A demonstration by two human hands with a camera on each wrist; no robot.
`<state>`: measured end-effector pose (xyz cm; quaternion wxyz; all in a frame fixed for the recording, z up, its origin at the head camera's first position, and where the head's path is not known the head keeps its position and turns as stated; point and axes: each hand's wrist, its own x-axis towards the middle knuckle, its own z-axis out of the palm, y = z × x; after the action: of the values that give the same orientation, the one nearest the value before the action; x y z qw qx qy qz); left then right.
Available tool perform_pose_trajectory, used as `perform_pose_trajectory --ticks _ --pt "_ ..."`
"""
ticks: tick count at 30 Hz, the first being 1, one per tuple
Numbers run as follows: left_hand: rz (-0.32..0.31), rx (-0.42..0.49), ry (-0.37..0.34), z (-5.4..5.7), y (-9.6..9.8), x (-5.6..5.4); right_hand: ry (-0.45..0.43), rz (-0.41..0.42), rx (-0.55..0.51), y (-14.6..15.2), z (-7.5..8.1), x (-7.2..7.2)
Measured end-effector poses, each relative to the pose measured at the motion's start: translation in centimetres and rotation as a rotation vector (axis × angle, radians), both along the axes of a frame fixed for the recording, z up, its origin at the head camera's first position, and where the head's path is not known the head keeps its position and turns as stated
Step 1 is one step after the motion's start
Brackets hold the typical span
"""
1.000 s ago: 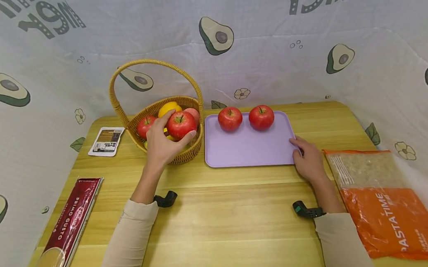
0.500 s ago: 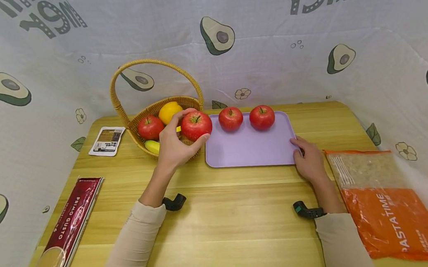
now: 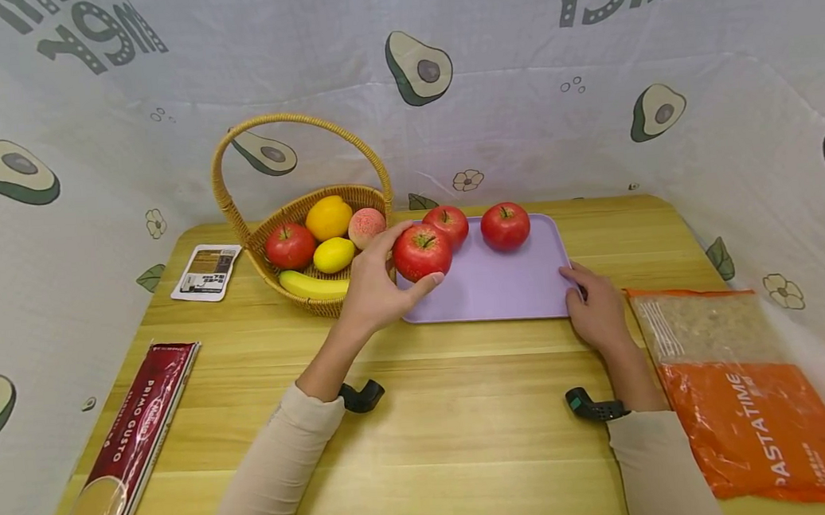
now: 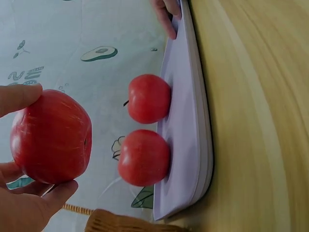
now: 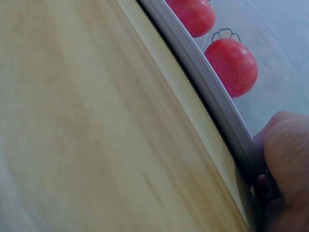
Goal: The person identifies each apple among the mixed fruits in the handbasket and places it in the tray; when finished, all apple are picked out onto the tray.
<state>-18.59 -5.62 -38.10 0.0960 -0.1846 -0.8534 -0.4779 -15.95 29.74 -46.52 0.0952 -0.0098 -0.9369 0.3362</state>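
Observation:
My left hand [image 3: 375, 296] holds a red apple [image 3: 423, 254] between thumb and fingers, above the left part of a lilac tray [image 3: 494, 293]. In the left wrist view the held apple [image 4: 53, 137] is apart from the tray and its fruit. Two more red apples sit along the tray's far side: the left one [image 3: 449, 221], partly hidden by the held apple, and the right one [image 3: 505, 227]. At the tray's right edge, my right hand [image 3: 596, 308] grips the rim. Its thumb and fingers [image 5: 263, 140] close around the edge in the right wrist view.
A wicker basket [image 3: 224, 199] left of the tray contains an apple [image 3: 289, 246], an orange-yellow fruit [image 3: 328, 218], a lemon [image 3: 334, 255], a peach [image 3: 366, 227] and a banana [image 3: 314, 286]. A white packet [image 3: 206, 273] and red pasta pack [image 3: 127, 445] lie left, an orange pasta bag [image 3: 753, 401] right.
My left hand has carried its apple rightward out of the basket to over the tray's left part, uncovering the fruit behind. The right hand and tray have stayed put.

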Motion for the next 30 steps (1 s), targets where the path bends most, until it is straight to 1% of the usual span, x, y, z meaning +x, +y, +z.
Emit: perform_pose_trajectory --ticks 3,5,11,14,16,22,30 --pt "-0.031 0.009 -0.014 -0.4 0.7 -0.1 -0.004 0.0 -0.001 0.0 0.0 0.0" --pt "-0.035 -0.003 -0.027 -0.6 1.2 -0.2 -0.005 0.002 0.0 0.1 0.0 0.0" --pt "-0.038 -0.032 -0.096 -1.3 2.2 -0.1 -0.003 0.009 -0.003 0.2 0.0 -0.1" --pt "-0.04 -0.044 -0.113 -1.8 2.6 -0.2 -0.003 0.009 -0.005 0.2 0.0 -0.2" --pt "-0.034 -0.053 -0.123 -2.2 2.9 -0.3 -0.001 0.011 -0.009 0.2 0.0 -0.2" --pt "-0.012 -0.028 -0.157 -3.1 3.5 -0.4 -0.005 0.01 -0.017 0.2 -0.1 -0.2" --pt "0.042 -0.046 -0.21 -4.4 4.2 -0.8 -0.005 0.012 -0.016 0.3 -0.1 -0.1"
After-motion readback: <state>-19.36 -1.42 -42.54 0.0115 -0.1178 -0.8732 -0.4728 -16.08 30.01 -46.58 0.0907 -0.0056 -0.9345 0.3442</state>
